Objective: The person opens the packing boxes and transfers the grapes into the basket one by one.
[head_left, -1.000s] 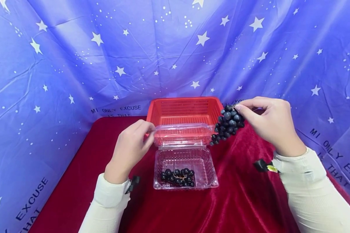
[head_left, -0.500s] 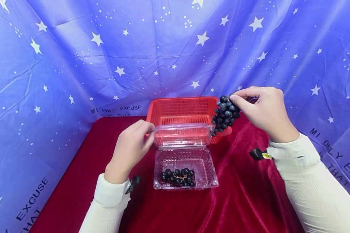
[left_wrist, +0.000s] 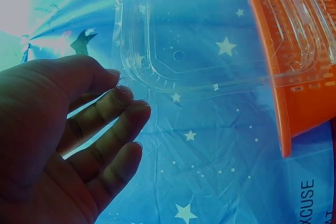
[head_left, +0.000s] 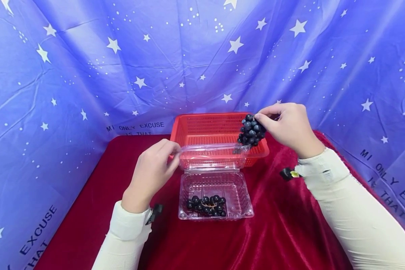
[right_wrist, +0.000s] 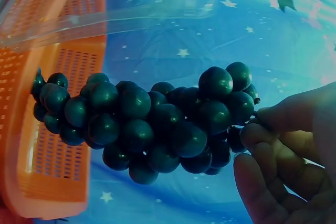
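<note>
Right hand point(head_left: 287, 125) and its bunch of dark grapes point(head_left: 252, 132) had shifted leftward since half a second earlier, from beside the right end of the red basket point(head_left: 216, 122) to above that end. Left hand point(head_left: 151, 170) unchanged: thumb and fingertips closed together at the left corner of the raised clear lid point(head_left: 209, 163).

Grip, right: thumb and forefinger pinched at the stem point(right_wrist: 255, 113), no gap visible; remaining fingers curled clear of most of the fruit. Bunch hung tip-down near the lid's right upper corner; contact there could not be told. Second bunch point(head_left: 206, 206) lay in the clear tray point(head_left: 237, 192), untouched.

Handling (judged): modest weight, concentrated well below the pinch, so likely to swing. Berries looked round, glossy, probably slippery; squeezing might bruise or detach them. Whether real or imitation: undetermined. Stem seemed the best hold, taken close to the top berries, with a palm beneath if it slipped. Lid appeared thin and springy, best held by its rim corner, lightly, lest it flex or crack.
</note>
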{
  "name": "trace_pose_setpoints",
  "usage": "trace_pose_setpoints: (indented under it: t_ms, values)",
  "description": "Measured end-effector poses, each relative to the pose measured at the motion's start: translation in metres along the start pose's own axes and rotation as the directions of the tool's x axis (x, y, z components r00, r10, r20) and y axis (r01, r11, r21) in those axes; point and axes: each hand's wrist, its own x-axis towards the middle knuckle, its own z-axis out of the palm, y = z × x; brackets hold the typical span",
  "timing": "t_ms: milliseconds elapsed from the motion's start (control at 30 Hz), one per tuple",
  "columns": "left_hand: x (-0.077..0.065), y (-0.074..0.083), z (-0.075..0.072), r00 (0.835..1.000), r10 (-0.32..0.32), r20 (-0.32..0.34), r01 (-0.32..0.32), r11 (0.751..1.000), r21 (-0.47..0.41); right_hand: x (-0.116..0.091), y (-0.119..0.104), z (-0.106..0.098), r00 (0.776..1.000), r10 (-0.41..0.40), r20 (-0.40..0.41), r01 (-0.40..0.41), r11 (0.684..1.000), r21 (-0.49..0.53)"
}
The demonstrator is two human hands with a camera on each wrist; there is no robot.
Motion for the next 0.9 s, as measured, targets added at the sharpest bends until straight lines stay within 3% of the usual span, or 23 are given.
trace_pose_setpoints:
  t_ms: [267, 900]
  values:
    - [0.000, 0.001, -0.001, 1.000, -0.009, 0.012, 0.009, 1.000, 0.009, -0.004, 0.010, 0.018, 0.998, -0.018, 0.052, 0.020, 0.999, -0.025]
    - [0.000, 0.001, -0.001, 1.000, -0.010, 0.015, 0.010, 1.000, 0.012, -0.014, 0.018, 0.051, 0.990, 0.031, 0.137, -0.031, 1.000, -0.003]
